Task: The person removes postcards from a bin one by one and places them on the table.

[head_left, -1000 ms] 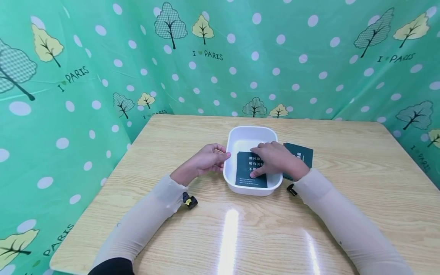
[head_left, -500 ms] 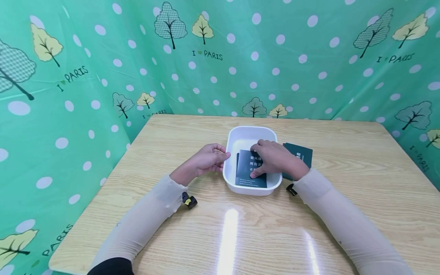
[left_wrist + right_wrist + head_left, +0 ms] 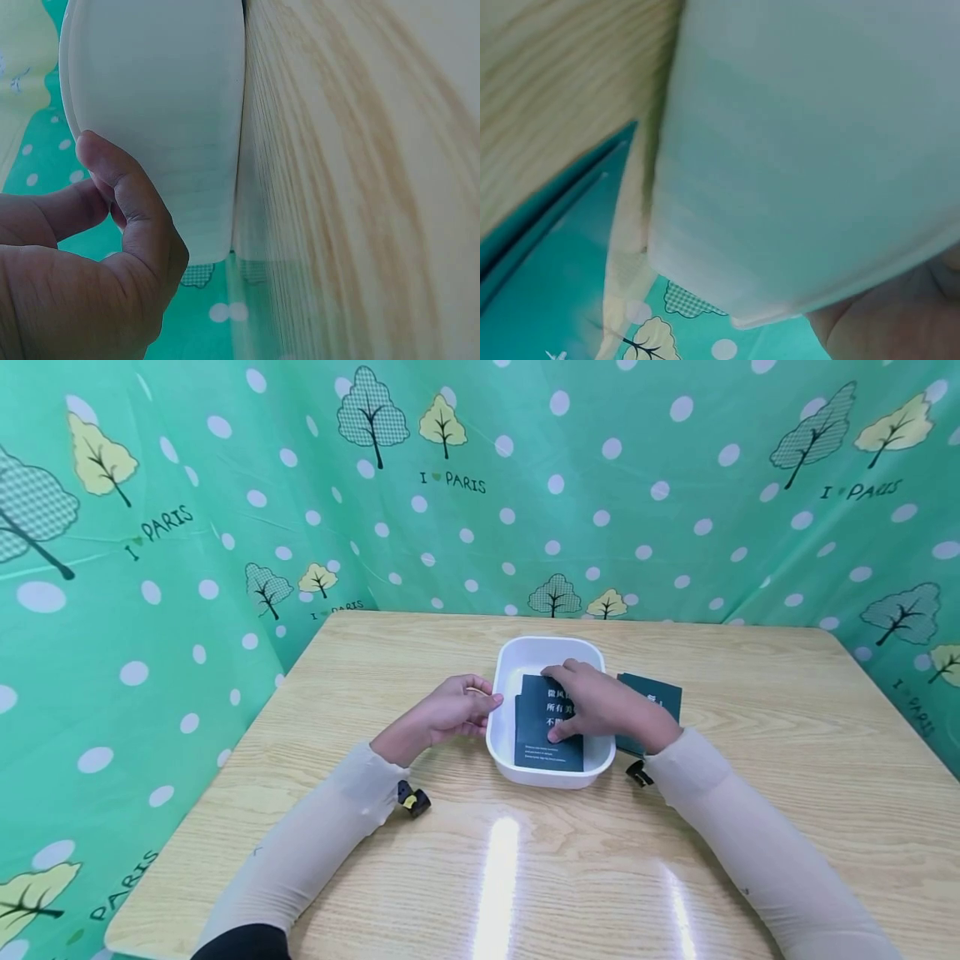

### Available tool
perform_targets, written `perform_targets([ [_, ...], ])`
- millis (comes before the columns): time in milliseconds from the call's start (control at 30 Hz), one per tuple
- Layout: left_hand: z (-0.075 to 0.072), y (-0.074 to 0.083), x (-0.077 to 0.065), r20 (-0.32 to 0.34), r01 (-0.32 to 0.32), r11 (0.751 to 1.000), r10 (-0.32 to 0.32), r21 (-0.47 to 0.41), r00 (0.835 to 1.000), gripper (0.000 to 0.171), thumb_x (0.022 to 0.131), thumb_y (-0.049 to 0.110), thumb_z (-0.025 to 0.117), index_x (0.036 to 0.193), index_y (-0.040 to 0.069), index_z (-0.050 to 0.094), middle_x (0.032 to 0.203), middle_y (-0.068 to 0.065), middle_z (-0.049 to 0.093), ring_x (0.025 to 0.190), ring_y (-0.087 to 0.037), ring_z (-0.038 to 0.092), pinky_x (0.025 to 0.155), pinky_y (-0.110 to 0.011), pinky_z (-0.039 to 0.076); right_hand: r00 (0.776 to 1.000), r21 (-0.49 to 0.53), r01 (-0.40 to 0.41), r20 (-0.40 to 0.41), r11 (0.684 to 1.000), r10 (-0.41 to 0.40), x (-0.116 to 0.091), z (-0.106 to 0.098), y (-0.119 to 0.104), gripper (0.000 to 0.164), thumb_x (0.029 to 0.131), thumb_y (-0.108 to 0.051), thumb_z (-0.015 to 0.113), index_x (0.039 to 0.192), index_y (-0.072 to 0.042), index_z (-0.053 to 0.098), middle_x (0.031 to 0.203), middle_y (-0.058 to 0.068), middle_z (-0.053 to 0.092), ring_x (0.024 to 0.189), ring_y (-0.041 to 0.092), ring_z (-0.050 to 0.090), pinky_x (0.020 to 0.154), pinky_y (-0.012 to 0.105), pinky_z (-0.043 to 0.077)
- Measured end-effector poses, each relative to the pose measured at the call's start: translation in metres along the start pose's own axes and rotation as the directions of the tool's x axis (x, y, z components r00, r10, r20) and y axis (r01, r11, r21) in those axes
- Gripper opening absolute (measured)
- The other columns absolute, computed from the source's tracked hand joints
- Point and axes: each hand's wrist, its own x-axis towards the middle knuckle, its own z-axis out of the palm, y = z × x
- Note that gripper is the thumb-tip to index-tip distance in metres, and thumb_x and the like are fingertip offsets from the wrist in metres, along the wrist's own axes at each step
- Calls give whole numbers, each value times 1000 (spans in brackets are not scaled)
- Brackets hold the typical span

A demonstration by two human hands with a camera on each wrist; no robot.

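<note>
A white plastic tub [image 3: 551, 652] stands on the table. My left hand [image 3: 459, 706] holds its left rim, fingertips at the edge, as the left wrist view also shows beside the tub wall [image 3: 157, 135]. Inside lies a dark green booklet [image 3: 534, 727] with white print, overlapping another dark green one [image 3: 520, 752] whose left edge shows. My right hand [image 3: 592, 697] reaches over the right rim and grips the upper booklet, its thumb on the cover and its fingers near the far edge. In the right wrist view the tub hides most of this hand [image 3: 900, 322].
More dark green booklets [image 3: 660, 692] lie just right of the tub, partly behind the right wrist. Small black objects lie on the wooden table [image 3: 390, 877]: one with yellow [image 3: 414, 799] by the left sleeve, another [image 3: 639, 772] by the right cuff. A green patterned curtain [image 3: 465, 527] hangs behind.
The upper booklet has slid toward the tub's far end with my right hand, uncovering the left edge of the one beneath. My left hand stays at the rim.
</note>
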Motion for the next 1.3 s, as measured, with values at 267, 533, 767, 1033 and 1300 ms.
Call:
perform_targets([
  [267,0,1,0,-10,11,1000,-11,6,1000,25,98,12,61,115,3,45,86,-10,63,66,-17,60,64,-32,54,987,126,117,-124,985,-101,-1,-3,-1,37,101,-17,52,134,-1,46,117,10,51,96,20,54,82,36,53],
  [533,0,0,1,-4,12,1000,-12,3,1000,25,98,12,61,115,3,45,86,-10,62,66,-17,59,64,-32,55,979,221,161,-162,962,-127,-5,-11,-6,25,102,-7,46,126,-1,47,117,10,53,100,21,55,85,39,53],
  [767,0,0,1,-9,16,1000,-16,1,1000,22,98,12,60,113,3,46,87,-10,62,65,-17,59,64,-33,54,967,215,170,-224,962,-121,-12,-23,-11,23,101,-7,46,124,-3,48,111,8,54,96,19,55,81,36,53],
  [1033,1,1,0,-6,15,1000,-15,1,1000,21,98,12,60,111,4,46,87,-11,60,65,-18,58,63,-32,54,946,198,167,-309,966,-100,-22,-41,-16,25,102,-8,47,127,-3,45,113,10,55,96,21,58,82,39,55],
  [1300,1,2,-1,-3,20,1000,-20,-3,1000,22,98,12,60,113,4,45,84,-8,60,65,-17,58,64,-32,54,883,123,228,-444,966,-152,-31,-52,-16,27,102,-5,47,129,1,45,113,11,54,93,21,54,77,36,53],
])
